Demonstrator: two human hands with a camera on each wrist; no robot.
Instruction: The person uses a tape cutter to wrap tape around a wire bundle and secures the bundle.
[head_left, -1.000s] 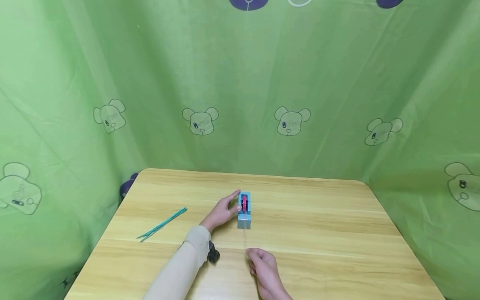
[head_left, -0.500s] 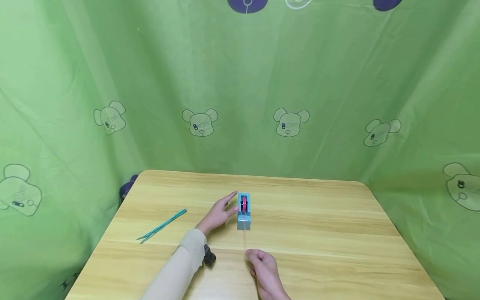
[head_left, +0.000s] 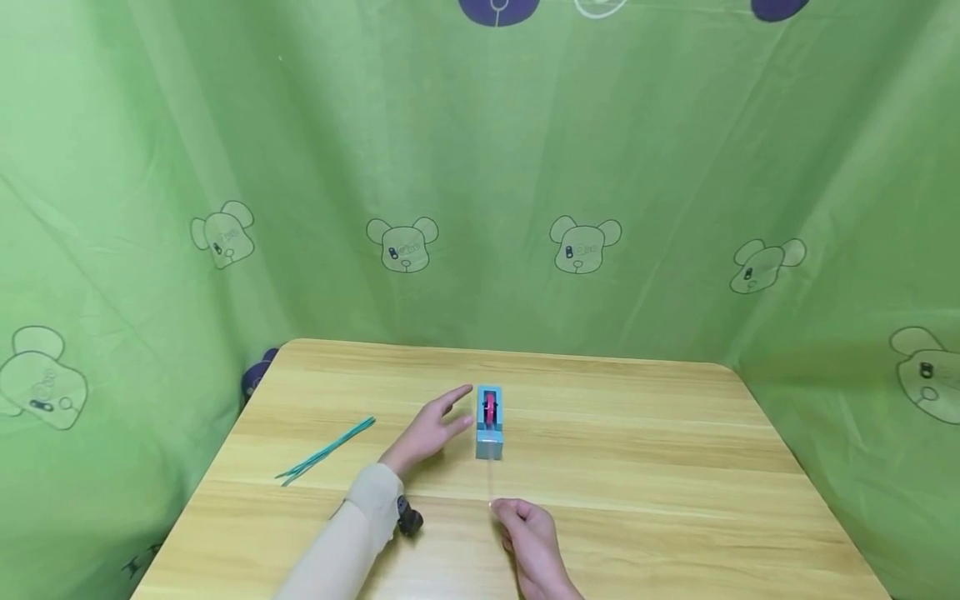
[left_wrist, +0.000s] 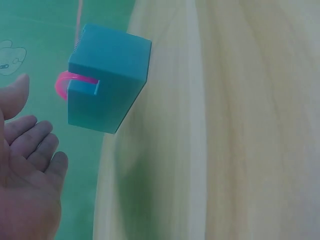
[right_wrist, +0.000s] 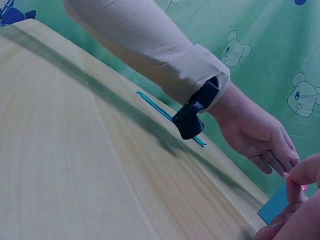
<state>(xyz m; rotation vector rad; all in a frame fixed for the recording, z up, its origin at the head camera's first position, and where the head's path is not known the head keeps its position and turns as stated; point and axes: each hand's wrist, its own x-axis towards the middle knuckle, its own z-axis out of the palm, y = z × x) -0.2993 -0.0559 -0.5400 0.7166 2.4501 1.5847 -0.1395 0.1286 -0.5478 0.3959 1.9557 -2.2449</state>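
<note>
A blue tape dispenser (head_left: 490, 446) with a pink reel (head_left: 490, 408) stands on the table, its cutter end toward me. From it a thin clear strip of tape (head_left: 491, 479) runs straight toward me. My right hand (head_left: 530, 537) pinches the tape's free end between thumb and forefinger. My left hand (head_left: 427, 432) hovers just left of the dispenser, fingers extended and apart from it. In the left wrist view the left palm (left_wrist: 30, 195) faces up beside the blue dispenser (left_wrist: 107, 75). The right wrist view shows the right hand's fingers (right_wrist: 305, 172) pinched in front of the dispenser.
Several thin teal strips (head_left: 326, 452) lie together on the wooden table (head_left: 637, 483), left of the left hand. A black wrist camera (head_left: 408, 517) is strapped at the left cuff. A green curtain (head_left: 480, 150) with bear prints surrounds the table's back and sides.
My left hand has let go of the dispenser's side and moved left, away from it. My right hand stays in place, pinching the tape end.
</note>
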